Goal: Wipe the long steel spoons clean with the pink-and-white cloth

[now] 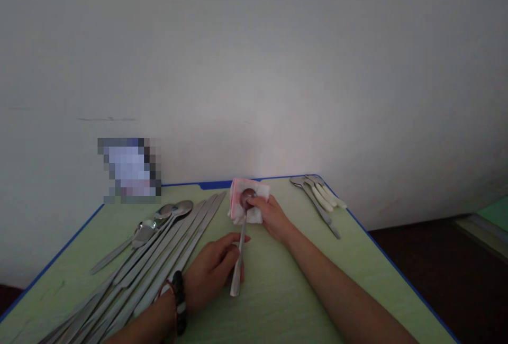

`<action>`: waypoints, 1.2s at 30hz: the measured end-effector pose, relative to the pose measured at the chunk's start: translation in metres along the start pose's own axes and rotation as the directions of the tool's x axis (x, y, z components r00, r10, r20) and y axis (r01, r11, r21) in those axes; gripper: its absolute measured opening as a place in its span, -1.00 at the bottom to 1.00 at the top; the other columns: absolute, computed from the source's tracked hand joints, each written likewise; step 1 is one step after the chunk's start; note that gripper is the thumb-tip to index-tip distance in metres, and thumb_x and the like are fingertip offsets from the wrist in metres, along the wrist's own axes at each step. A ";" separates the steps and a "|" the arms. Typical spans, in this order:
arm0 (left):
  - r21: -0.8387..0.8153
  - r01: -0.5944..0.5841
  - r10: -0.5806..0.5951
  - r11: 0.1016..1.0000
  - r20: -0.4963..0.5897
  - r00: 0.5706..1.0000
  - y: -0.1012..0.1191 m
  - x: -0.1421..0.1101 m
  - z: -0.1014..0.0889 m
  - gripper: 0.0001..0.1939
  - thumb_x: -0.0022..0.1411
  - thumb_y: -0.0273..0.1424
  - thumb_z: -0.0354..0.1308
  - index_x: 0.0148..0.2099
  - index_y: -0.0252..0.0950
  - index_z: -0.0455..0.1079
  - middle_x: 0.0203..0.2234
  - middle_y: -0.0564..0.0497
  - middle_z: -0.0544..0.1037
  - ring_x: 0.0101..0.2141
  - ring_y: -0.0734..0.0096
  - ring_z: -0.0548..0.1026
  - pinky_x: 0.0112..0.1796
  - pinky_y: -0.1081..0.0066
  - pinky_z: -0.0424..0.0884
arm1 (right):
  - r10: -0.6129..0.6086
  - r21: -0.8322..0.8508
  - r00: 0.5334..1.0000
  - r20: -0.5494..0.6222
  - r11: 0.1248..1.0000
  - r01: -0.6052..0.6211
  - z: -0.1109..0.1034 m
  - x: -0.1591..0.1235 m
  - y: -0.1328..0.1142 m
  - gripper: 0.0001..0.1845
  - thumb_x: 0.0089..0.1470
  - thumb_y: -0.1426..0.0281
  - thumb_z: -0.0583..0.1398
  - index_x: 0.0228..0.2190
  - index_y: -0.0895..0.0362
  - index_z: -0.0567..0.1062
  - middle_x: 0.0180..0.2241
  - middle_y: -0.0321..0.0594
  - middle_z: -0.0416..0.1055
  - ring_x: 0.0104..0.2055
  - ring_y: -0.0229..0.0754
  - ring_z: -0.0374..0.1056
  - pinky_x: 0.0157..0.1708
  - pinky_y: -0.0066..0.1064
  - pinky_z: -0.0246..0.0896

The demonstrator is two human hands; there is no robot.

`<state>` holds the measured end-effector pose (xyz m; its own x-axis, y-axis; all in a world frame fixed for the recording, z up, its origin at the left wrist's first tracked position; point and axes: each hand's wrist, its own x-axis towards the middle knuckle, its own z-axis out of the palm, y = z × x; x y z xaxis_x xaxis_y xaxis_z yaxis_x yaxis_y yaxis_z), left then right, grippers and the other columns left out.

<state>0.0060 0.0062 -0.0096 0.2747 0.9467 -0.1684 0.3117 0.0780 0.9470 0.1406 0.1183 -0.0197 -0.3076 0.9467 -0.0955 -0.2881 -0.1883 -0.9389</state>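
Pressing a spoon (241, 251) bowl-first to a cloth (237, 190), the right hand (275, 218) pins both under its thumb; the left hand (214, 264), on the near side of the cloth, grips the handle. Metal cutlery (199, 231) lies left of the cloth, white-handled pieces (320, 198) right. Shifting the bowl would seemingly call for a lighter thumb.

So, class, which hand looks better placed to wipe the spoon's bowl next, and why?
Probably the right hand: its thumb is on the bowl, with the pink-and-white cloth behind it, while the left hand grips the handle.
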 end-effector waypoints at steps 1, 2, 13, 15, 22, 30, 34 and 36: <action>0.001 -0.002 0.002 1.000 0.000 1.000 0.000 0.000 0.000 -0.56 0.27 -0.25 -0.17 0.10 -0.37 0.20 -0.60 0.07 0.47 -0.61 0.47 0.33 -0.57 0.52 0.20 | -0.002 0.001 1.000 0.004 1.000 0.002 0.000 0.000 0.000 -0.90 -0.29 0.39 0.20 -0.61 0.17 0.40 -0.64 -0.37 0.32 -0.57 -0.34 0.16 -0.50 -0.47 0.07; 0.000 -0.003 0.003 1.000 0.003 1.000 0.000 0.000 0.000 -0.56 0.27 -0.25 -0.17 0.10 -0.37 0.20 -0.60 0.07 0.47 -0.61 0.47 0.33 -0.57 0.52 0.20 | -0.001 0.004 1.000 0.010 1.000 0.001 0.000 0.000 0.000 -0.90 -0.28 0.39 0.20 -0.61 0.17 0.40 -0.64 -0.38 0.32 -0.58 -0.34 0.16 -0.50 -0.46 0.07; 0.021 -0.027 0.027 0.999 0.009 1.000 0.004 -0.001 0.000 -0.57 0.28 -0.27 -0.19 0.09 -0.39 0.21 -0.60 0.07 0.46 -0.61 0.47 0.34 -0.55 0.50 0.22 | -0.002 -0.005 1.000 0.008 1.000 0.002 0.000 0.000 0.000 -0.90 -0.29 0.39 0.20 -0.62 0.16 0.39 -0.65 -0.39 0.30 -0.59 -0.34 0.15 -0.51 -0.46 0.05; 0.034 -0.029 0.029 0.999 0.003 1.000 0.004 -0.001 -0.001 -0.57 0.28 -0.27 -0.18 0.09 -0.39 0.21 -0.61 0.07 0.46 -0.61 0.46 0.33 -0.55 0.50 0.22 | -0.005 -0.004 1.000 0.006 1.000 0.005 0.000 0.000 0.000 -0.91 -0.29 0.39 0.20 -0.62 0.16 0.39 -0.66 -0.39 0.30 -0.59 -0.34 0.14 -0.51 -0.46 0.05; 0.022 -0.014 0.014 1.000 0.003 1.000 0.005 -0.001 0.000 -0.57 0.28 -0.27 -0.18 0.08 -0.38 0.22 -0.61 0.07 0.44 -0.61 0.46 0.33 -0.56 0.50 0.21 | 0.002 -0.003 1.000 0.006 1.000 -0.002 0.000 0.000 0.000 -0.89 -0.29 0.38 0.21 -0.61 0.17 0.40 -0.64 -0.38 0.31 -0.57 -0.34 0.16 -0.51 -0.47 0.05; 0.022 -0.014 0.014 1.000 0.004 1.000 0.004 0.000 0.000 -0.57 0.28 -0.27 -0.18 0.08 -0.40 0.22 -0.60 0.06 0.45 -0.60 0.46 0.34 -0.55 0.50 0.22 | 0.004 -0.020 1.000 -0.002 1.000 -0.004 -0.002 0.001 0.002 -0.88 -0.29 0.38 0.21 -0.61 0.17 0.39 -0.64 -0.38 0.31 -0.57 -0.34 0.16 -0.50 -0.46 0.03; 0.033 -0.024 0.024 0.999 -0.005 1.000 0.002 -0.001 0.000 -0.58 0.28 -0.27 -0.17 0.08 -0.38 0.22 -0.60 0.06 0.46 -0.59 0.44 0.35 -0.54 0.49 0.22 | -0.003 -0.025 1.000 0.006 1.000 0.003 -0.002 0.001 0.003 -0.88 -0.28 0.37 0.21 -0.62 0.17 0.39 -0.65 -0.37 0.31 -0.58 -0.34 0.16 -0.52 -0.47 0.03; 0.028 -0.020 0.020 0.999 -0.005 1.000 0.002 -0.001 0.000 -0.57 0.29 -0.27 -0.18 0.09 -0.38 0.21 -0.60 0.06 0.46 -0.58 0.44 0.36 -0.54 0.49 0.22 | -0.008 -0.029 1.000 0.022 1.000 0.008 -0.001 0.000 0.002 -0.87 -0.26 0.36 0.21 -0.61 0.17 0.40 -0.65 -0.37 0.30 -0.58 -0.35 0.15 -0.52 -0.48 0.04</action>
<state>0.0062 0.0056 -0.0076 0.2768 0.9495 -0.1481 0.3314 0.0504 0.9421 0.1411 0.1183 -0.0220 -0.3254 0.9421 -0.0809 -0.2645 -0.1728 -0.9488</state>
